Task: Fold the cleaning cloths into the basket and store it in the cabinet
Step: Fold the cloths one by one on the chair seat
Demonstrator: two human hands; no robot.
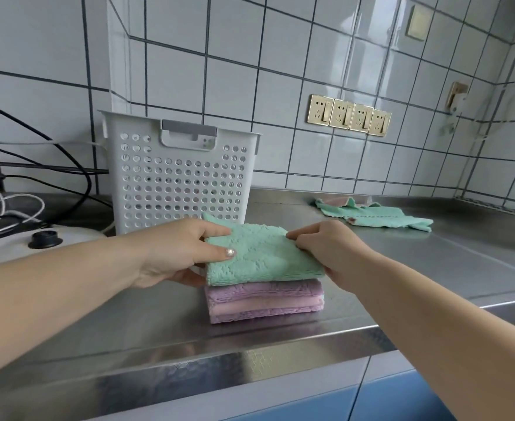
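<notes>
Two bare forearms reach in from the near edge over the stainless-steel counter (432, 268), whose brushed top ends in a bright rolled lip. One folded green cloth (262, 253) is held between both hands just above a stack. The left hand (177, 253) grips its left edge, thumb on top with a glittery nail and fingers curled beneath. The right hand (326, 247) pinches the right edge, fingers bent over the top. This cloth is a rough square of nubbly, plush fabric, its long edges running left to right and its folded edge facing the camera; it sits slightly tilted, the far corner raised.

Under it lies one stack of folded cloths (265, 302), purple and pink layers, also plush, squared up and lying flat on the counter, with the folds toward the camera. How many cloths make the stack cannot be told.

One white plastic basket (177, 183) stands upright just behind the hands, against the tiled wall. It is rectangular, tapering downward, its walls pierced with rows of round holes, with a grey handle at the rim.

Farther right, well apart, one unfolded green cloth (377, 215) lies crumpled and flat, long axis left to right, with a bit of pink showing at its back edge.

Four gold wall sockets (349, 115) sit in a row on the white tiles.
</notes>
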